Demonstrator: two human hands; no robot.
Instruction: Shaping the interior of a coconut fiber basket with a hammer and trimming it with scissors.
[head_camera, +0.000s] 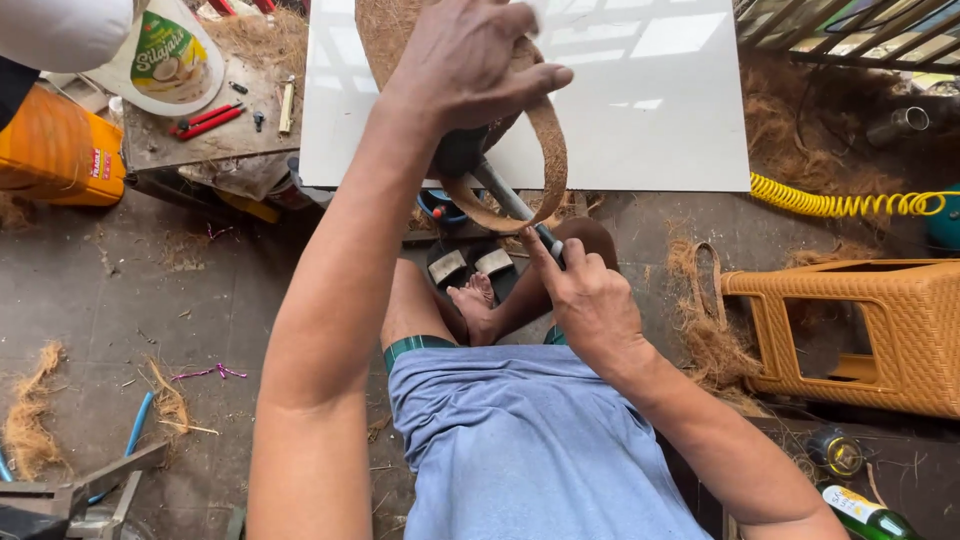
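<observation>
My left hand (470, 62) is raised and grips the top of a curved brown coconut-fibre strip (548, 150) bent into a loop. The strip hangs down in front of a white board (660, 110). My right hand (588, 298) holds a dark tool with a grey metal shaft (505, 195), index finger stretched along it. The shaft's upper end meets a dark rounded part (458, 152) inside the loop, under my left hand. I sit with bent bare legs; a foot (474, 300) and a pair of sandals (470, 265) lie below the tool.
An orange woven plastic stool (870, 330) lies on its side at right, with a yellow coiled hose (850, 204) behind it. At left are an orange container (55, 150), a wooden board with red-handled tools (205, 120), and loose fibre on the floor. Bottles (860, 505) lie at bottom right.
</observation>
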